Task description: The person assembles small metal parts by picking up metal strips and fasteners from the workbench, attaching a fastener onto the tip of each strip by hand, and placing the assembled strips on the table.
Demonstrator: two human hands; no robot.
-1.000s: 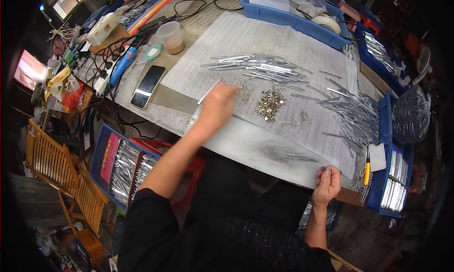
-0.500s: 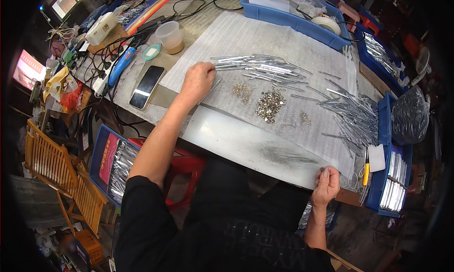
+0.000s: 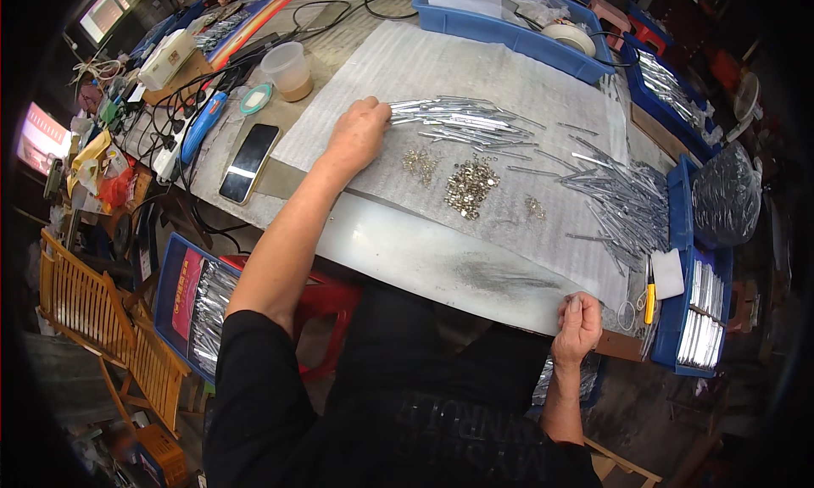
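Observation:
My left hand (image 3: 359, 133) is closed at the left end of a loose pile of thin silver metal rods (image 3: 471, 119). Its fingertips are turned away, so what they pinch is hidden. My right hand (image 3: 580, 323) is at the table's front edge, thumb and fingertips pressed together; anything between them is too small to make out. Between the hands lie a heap of small shiny metal pieces (image 3: 471, 188), a gold-toned cluster of tiny parts (image 3: 420, 166) and a smaller scatter (image 3: 534, 207). A second, messier rod pile (image 3: 619, 200) spreads to the right.
White foam sheet (image 3: 339, 119) covers the table, with a smooth pale board (image 3: 381, 234) along the front. On the left are a phone (image 3: 250, 163) and a plastic cup (image 3: 288, 71). Blue bins (image 3: 509, 39) stand behind and at right, beside a yellow-handled tool (image 3: 650, 301).
My left hand has moved slightly right, closer against the rod pile. A single rod seen beside its wrist earlier no longer shows. My right hand stays pinched at the edge; the view shifts a little.

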